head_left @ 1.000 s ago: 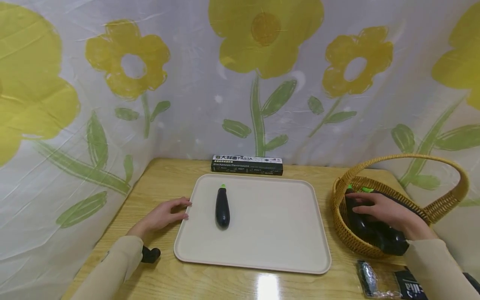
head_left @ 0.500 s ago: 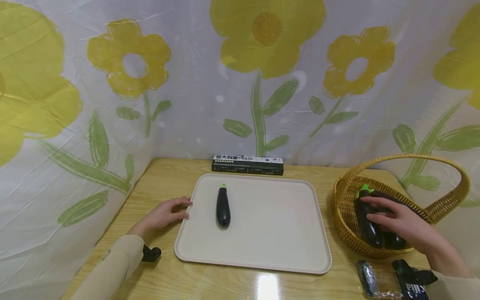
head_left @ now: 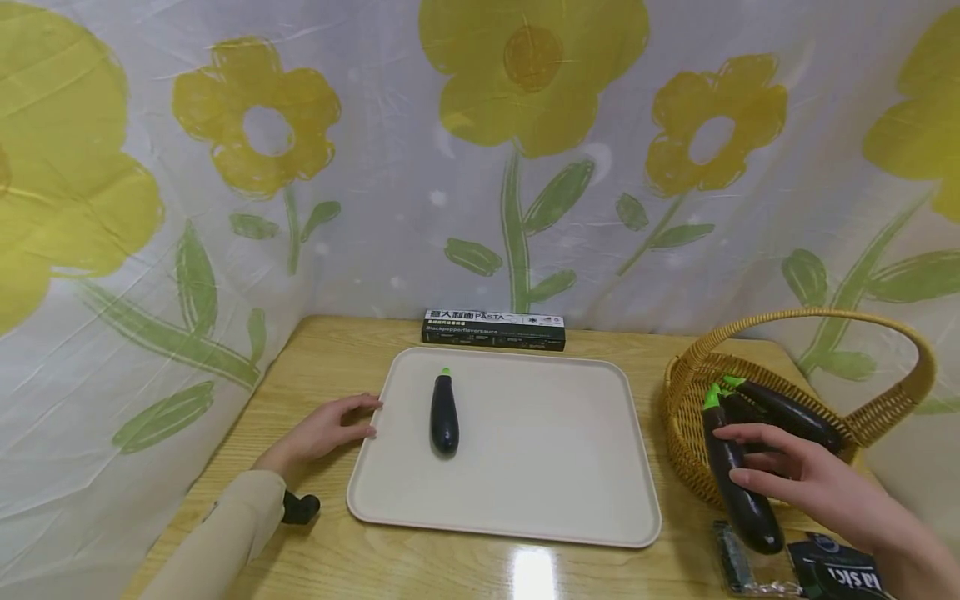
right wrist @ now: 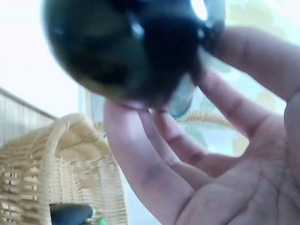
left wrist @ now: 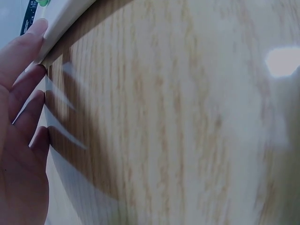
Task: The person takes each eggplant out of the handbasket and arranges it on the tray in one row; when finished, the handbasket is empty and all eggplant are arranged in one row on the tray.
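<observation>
My right hand (head_left: 821,479) pinches a dark eggplant (head_left: 756,518) with a green stem end, thumb on one side and fingers on the other. It is tilted over the near-left rim of the wicker basket (head_left: 686,454). In the right wrist view the eggplant's glossy round end (right wrist: 126,51) fills the top. More eggplants (head_left: 795,414) lie in the basket, partly hidden by the hand. My left hand (head_left: 322,431) rests at the left edge of the beige tray (head_left: 547,442), fingertips touching its rim, fingers relaxed. A single eggplant (head_left: 445,417) lies on the tray's left part.
A dark pasta box (head_left: 492,331) stands behind the tray. The basket's tall handle (head_left: 810,313) arches over it. A clear and black package (head_left: 832,567) lies on the wooden table (head_left: 420,567) at the front right, partly under the right arm. A flowered cloth (head_left: 375,167) hangs behind.
My right hand has lifted an eggplant from inside the basket and drawn it toward the near rim. The left hand and the eggplant on the tray have not moved.
</observation>
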`<state>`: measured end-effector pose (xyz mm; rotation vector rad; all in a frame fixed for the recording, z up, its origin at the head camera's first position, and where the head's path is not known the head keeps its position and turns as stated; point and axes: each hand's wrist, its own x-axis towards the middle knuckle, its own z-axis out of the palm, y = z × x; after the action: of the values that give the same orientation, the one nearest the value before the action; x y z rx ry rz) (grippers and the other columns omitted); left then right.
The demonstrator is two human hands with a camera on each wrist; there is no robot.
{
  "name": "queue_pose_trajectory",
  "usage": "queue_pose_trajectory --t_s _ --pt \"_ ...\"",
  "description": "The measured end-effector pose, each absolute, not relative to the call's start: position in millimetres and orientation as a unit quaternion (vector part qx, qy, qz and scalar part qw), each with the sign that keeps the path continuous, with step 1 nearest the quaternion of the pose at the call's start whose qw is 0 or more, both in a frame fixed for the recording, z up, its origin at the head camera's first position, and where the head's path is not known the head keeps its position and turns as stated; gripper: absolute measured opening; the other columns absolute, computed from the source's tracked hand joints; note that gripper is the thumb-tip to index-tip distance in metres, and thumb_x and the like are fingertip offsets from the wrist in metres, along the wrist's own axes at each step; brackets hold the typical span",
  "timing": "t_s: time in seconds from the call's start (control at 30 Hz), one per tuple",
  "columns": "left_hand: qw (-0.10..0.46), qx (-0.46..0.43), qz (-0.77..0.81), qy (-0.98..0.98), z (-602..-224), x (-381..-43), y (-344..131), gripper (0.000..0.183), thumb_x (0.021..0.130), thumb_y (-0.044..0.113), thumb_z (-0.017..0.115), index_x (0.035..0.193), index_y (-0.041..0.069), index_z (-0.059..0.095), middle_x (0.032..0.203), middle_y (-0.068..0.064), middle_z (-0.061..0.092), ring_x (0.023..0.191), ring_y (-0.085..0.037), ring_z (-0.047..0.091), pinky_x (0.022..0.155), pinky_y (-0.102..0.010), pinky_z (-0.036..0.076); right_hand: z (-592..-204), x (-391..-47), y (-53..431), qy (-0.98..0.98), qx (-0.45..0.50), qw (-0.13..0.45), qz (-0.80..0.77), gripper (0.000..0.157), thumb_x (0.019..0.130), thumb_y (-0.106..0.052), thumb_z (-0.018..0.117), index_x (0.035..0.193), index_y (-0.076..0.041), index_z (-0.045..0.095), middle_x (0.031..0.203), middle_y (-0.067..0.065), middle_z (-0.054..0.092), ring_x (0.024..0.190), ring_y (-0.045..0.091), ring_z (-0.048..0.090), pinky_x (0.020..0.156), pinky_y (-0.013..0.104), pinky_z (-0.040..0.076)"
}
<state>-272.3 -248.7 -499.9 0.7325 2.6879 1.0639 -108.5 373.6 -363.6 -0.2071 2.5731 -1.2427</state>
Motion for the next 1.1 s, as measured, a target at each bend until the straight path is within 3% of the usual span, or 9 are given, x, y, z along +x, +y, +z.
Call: queue_pose_trajectory --t_s 0.17,0.3,0.43,0.7,0.87,1.1 --pt "0.078 0.246 0.352 0.900 -499.6 -272.3 -249.4 0.045 0.092 0.028 0.069 0.131 0.007 0.060 0.140 -0.021 0.051 0.133 -0.042 0.041 0.108 -0.058 0.033 -363.1 -105.2 363.3 0.880 -0.120 0.153 -0.434 0.045 0.100 -0.023 0.058 0.144 -0.020 0.046 0.148 0.002 0.039 0.119 0.023 0.056 0.079 0.027 0.055" --pt "0.074 0.248 0.353 0.899 -500.2 -272.7 -250.1 0.044 0.092 0.027 0.070 0.130 0.007 0.060 0.140 -0.020 0.052 0.133 -0.041 0.042 0.108 -0.058 0.033 -362.4 -109.9 349.5 0.865 -0.154 0.171 -0.446 0.044 0.100 -0.021 0.058 0.143 -0.021 0.047 0.150 0.015 0.036 0.119 0.017 0.056 0.079 0.027 0.055" --pt "0.068 0.249 0.354 0.899 -501.8 -273.6 -250.6 0.046 0.091 0.028 0.071 0.131 0.007 0.060 0.139 -0.019 0.052 0.133 -0.041 0.042 0.108 -0.058 0.033 -366.3 -118.1 333.5 0.864 -0.179 0.169 -0.440 0.041 0.099 -0.022 0.060 0.139 -0.022 0.051 0.146 0.017 0.041 0.115 0.012 0.058 0.079 0.028 0.055" --pt "0.048 0.262 0.354 0.896 -503.8 -275.6 -250.7 0.046 0.090 0.027 0.073 0.129 0.007 0.061 0.134 -0.015 0.057 0.130 -0.039 0.046 0.108 -0.056 0.035 -380.1 -138.9 303.2 0.854 -0.191 0.183 -0.448 0.040 0.096 -0.027 0.064 0.135 -0.021 0.055 0.139 0.012 0.052 0.119 0.031 0.057 0.086 0.026 0.052" --pt "0.042 0.263 0.358 0.895 -503.2 -274.8 -250.3 0.046 0.089 0.027 0.073 0.129 0.006 0.061 0.134 -0.017 0.057 0.130 -0.040 0.046 0.108 -0.057 0.034 -392.0 -156.7 279.2 0.837 -0.162 0.197 -0.483 0.042 0.096 -0.029 0.065 0.135 -0.019 0.055 0.140 0.013 0.051 0.118 0.030 0.057 0.089 0.033 0.052" --pt "0.040 0.262 0.358 0.895 -502.3 -273.7 -250.3 0.045 0.089 0.028 0.073 0.128 0.007 0.062 0.135 -0.016 0.057 0.130 -0.039 0.045 0.109 -0.057 0.032 -411.8 -183.2 238.4 0.824 -0.130 0.165 -0.526 0.046 0.095 -0.030 0.066 0.137 -0.016 0.054 0.143 0.015 0.047 0.123 0.031 0.055 0.097 0.044 0.048"
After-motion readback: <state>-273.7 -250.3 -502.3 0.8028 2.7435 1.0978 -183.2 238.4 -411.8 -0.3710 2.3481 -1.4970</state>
